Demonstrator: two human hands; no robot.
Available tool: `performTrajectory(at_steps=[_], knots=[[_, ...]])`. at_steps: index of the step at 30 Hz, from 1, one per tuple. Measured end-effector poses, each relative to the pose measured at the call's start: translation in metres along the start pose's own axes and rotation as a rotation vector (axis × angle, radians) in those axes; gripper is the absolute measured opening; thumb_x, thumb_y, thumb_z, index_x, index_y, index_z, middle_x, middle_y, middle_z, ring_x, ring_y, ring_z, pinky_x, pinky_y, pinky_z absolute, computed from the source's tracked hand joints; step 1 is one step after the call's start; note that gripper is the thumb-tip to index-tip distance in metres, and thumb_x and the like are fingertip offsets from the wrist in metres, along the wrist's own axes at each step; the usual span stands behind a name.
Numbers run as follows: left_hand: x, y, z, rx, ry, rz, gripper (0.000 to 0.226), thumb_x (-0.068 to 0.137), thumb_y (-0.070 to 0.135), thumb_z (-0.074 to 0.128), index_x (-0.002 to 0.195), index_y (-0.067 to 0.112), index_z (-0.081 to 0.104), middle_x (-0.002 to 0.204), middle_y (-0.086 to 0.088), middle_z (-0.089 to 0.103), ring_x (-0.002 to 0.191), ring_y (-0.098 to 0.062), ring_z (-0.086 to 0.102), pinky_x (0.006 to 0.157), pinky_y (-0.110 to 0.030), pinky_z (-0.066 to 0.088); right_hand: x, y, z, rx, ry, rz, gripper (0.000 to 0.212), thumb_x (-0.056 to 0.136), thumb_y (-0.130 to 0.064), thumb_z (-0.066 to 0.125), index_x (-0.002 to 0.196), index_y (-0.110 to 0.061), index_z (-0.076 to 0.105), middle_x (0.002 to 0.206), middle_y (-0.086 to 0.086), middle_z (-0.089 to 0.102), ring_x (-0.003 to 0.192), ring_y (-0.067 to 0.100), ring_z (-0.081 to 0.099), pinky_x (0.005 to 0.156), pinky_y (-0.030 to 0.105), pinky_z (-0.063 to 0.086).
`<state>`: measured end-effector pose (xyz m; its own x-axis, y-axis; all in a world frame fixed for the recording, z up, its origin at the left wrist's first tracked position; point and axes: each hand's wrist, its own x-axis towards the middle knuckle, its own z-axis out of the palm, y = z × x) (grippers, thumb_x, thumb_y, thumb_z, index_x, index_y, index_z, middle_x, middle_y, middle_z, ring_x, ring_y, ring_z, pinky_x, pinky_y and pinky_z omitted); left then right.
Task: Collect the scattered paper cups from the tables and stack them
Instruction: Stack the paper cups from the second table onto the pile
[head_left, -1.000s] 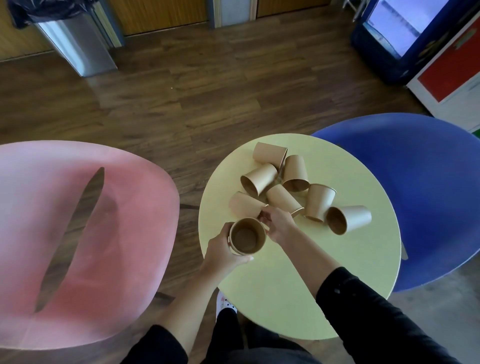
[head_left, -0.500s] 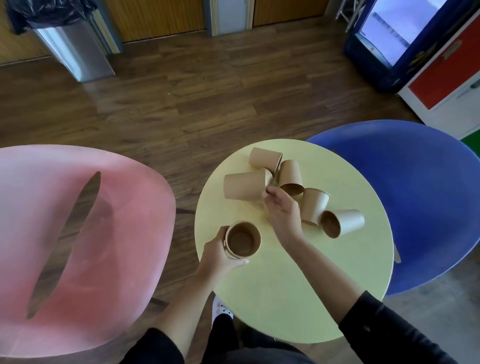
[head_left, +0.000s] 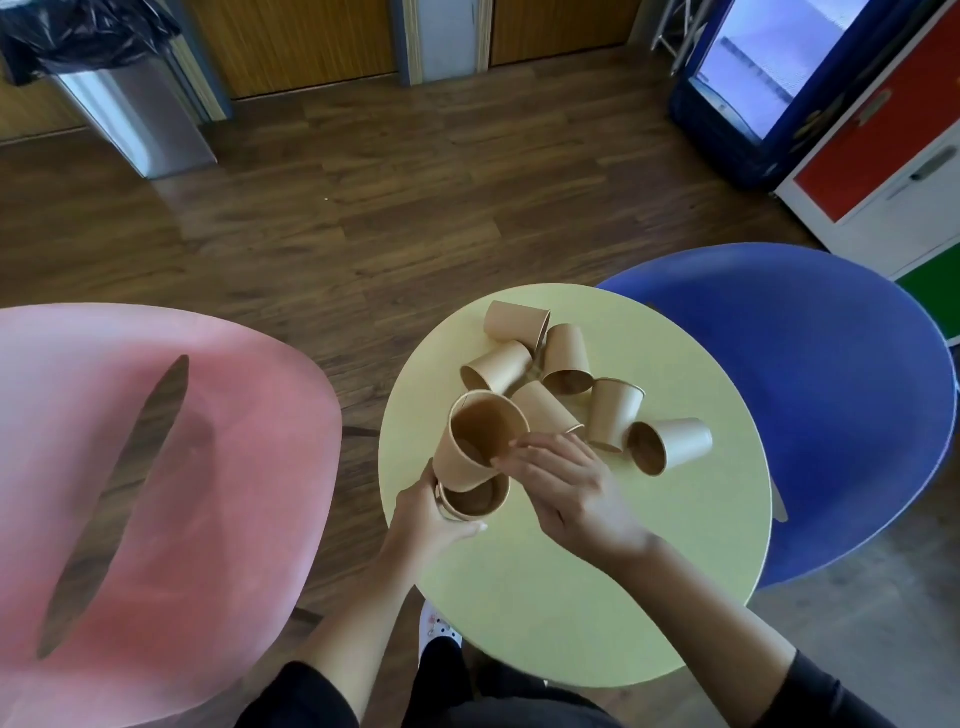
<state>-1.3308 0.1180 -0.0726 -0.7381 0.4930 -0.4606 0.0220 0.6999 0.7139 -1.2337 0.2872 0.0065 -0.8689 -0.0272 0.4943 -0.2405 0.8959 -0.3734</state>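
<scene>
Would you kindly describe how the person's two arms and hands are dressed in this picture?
Both hands, the left hand and the right hand, are bare: no gloves, rings or watch show. The forearms are uncovered too. Dark black sleeves are pushed up towards the elbows on both arms, plain, with no visible markings.

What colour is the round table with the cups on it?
Pale yellow table, clearest in the head view.

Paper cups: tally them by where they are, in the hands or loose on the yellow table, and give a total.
Held in the left hand, cup: 1
Held in the right hand, cup going into it: 1
Loose on the yellow table, cups: 6
Total: 8
</scene>
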Motion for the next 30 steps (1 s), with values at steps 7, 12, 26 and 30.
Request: performTrajectory(at_steps=[7, 12, 26, 30], knots=[[-0.003, 0.004, -0.002, -0.052, -0.010, 0.031, 0.067, 0.054, 0.024, 0.091, 0.110, 0.026, 0.054, 0.089, 0.015, 0.066, 0.083, -0.005, 0.064, 0.065, -0.002, 0.044, -0.021, 0.005, 0.011, -0.099, -0.151, -0.095, 0.037, 0.080, 0.012, 0.051, 0.103, -0.009, 0.071, 0.101, 0.004, 0.070, 0.101, 0.024, 0.063, 0.082, 0.036, 0.050], [-0.003, 0.002, -0.001, -0.065, -0.002, 0.060, 0.069, 0.053, 0.025, 0.091, 0.110, 0.031, 0.054, 0.092, 0.014, 0.069, 0.086, -0.004, 0.065, 0.069, -0.004, 0.045, -0.037, 0.008, 0.029, -0.129, -0.277, -0.030, 0.046, 0.081, 0.003, 0.040, 0.104, -0.019, 0.072, 0.102, -0.007, 0.070, 0.106, 0.015, 0.059, 0.090, 0.036, 0.049], [-0.002, 0.005, -0.002, -0.090, -0.017, 0.054, 0.065, 0.055, 0.024, 0.089, 0.107, 0.037, 0.054, 0.089, 0.016, 0.068, 0.084, -0.001, 0.065, 0.068, -0.009, 0.049, -0.045, 0.007, 0.040, 0.187, -0.296, 0.257, 0.053, 0.081, -0.001, 0.036, 0.127, -0.014, 0.059, 0.140, -0.003, 0.052, 0.133, 0.011, 0.041, 0.113, 0.028, 0.028], [0.001, 0.008, -0.002, -0.097, -0.021, 0.040, 0.060, 0.056, 0.021, 0.087, 0.104, 0.037, 0.054, 0.089, 0.015, 0.068, 0.084, -0.004, 0.064, 0.068, -0.014, 0.049, -0.046, 0.009, 0.038, 0.301, -0.056, 0.596, 0.048, 0.080, 0.004, 0.040, 0.123, -0.010, 0.057, 0.130, -0.001, 0.053, 0.122, 0.009, 0.046, 0.103, 0.015, 0.032]])
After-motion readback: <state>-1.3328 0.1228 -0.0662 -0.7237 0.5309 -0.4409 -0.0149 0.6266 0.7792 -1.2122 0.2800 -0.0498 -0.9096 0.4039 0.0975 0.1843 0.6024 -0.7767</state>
